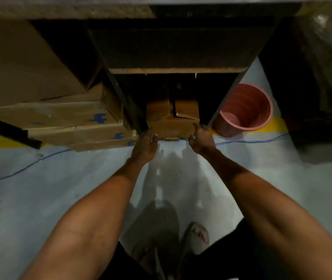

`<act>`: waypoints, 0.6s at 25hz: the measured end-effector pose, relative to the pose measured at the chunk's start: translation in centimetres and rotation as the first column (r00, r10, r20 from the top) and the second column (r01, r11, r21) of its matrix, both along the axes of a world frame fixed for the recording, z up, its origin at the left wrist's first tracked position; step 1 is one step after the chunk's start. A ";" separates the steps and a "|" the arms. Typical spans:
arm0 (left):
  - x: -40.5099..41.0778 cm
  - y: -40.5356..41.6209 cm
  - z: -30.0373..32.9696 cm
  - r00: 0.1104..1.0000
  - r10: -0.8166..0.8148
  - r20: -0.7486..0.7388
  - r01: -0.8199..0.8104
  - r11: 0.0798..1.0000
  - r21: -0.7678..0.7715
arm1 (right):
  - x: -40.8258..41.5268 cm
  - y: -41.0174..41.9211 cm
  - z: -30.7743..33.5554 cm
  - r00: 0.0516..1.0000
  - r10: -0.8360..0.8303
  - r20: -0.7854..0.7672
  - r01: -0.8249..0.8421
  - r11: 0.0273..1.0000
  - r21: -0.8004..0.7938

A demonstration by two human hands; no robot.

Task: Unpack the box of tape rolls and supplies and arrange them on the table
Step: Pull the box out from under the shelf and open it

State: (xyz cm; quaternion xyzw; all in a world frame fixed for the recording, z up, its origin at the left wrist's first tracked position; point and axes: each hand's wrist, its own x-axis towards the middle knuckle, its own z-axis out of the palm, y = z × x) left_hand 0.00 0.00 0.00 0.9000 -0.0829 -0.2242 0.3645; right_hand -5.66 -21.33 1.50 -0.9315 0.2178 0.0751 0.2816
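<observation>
Both the left hand (145, 142) and right hand (201, 138) clasp the near corners of the brown cardboard box (172, 126), which sits on the floor under the dark table (178, 70) beside a pink plastic bucket (246, 108), so unpacking has seemingly not begun.

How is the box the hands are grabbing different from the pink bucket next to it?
The box is brown cardboard with flat sides; the bucket is pink and round. The left hand and right hand grip the box; nothing touches the bucket. Both sit on the floor.
</observation>
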 end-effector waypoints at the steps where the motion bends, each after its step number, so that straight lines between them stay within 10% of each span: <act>1: 0.3 -0.2 -1.1 0.999 0.021 0.034 -0.019 0.999 -0.048 | 0.1 -0.2 -1.6 1.000 -0.004 0.021 0.004 1.000 -0.003; 15: 4.8 -4.6 -9.0 0.978 0.207 0.029 -0.204 0.976 -0.080 | 3.8 -0.7 -11.3 0.982 -0.054 0.180 0.052 0.999 0.016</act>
